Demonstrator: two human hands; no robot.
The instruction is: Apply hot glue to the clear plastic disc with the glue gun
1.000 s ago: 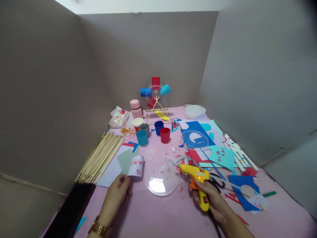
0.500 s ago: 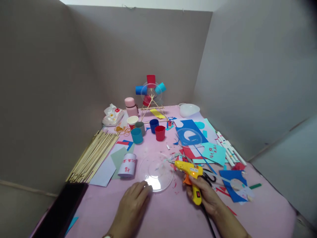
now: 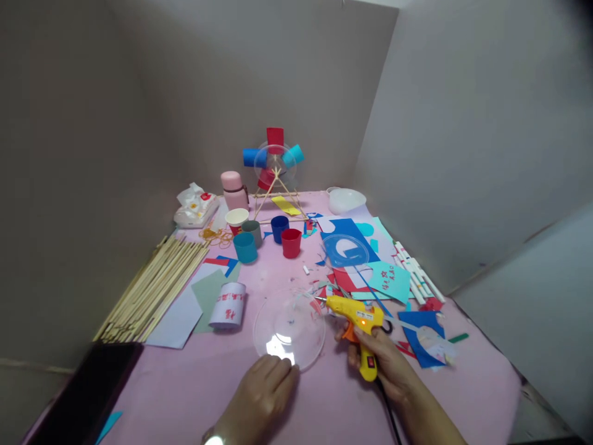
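Note:
My right hand [image 3: 386, 364] is wrapped round the handle of a yellow hot glue gun [image 3: 354, 311], with a finger at its orange trigger. A small light glows on the gun's body. Its nozzle points left, at the right side of a round clear plastic disc [image 3: 288, 337]. My left hand [image 3: 266, 392] is closed at the disc's near edge, fingers together and curled; the thumb is hidden. Left of the disc stands a white paper tube [image 3: 228, 306] with red writing. Beyond it are small teal [image 3: 244, 247], grey [image 3: 252, 230], dark blue [image 3: 279, 227] and red cups [image 3: 291, 243].
A stick-framed wheel [image 3: 275, 164] with coloured cups stands at the back beside a pink flask [image 3: 235, 190]. Wooden sticks [image 3: 155, 290] and a black slab [image 3: 86, 392] lie left. Paper scraps, another clear disc [image 3: 345, 251] and markers [image 3: 417, 272] lie right. Grey panels enclose the table.
The camera view has shifted, so the background appears further left and higher. The disc looks slightly tipped up at its near edge. Both hands keep their places, the glue gun still in my right.

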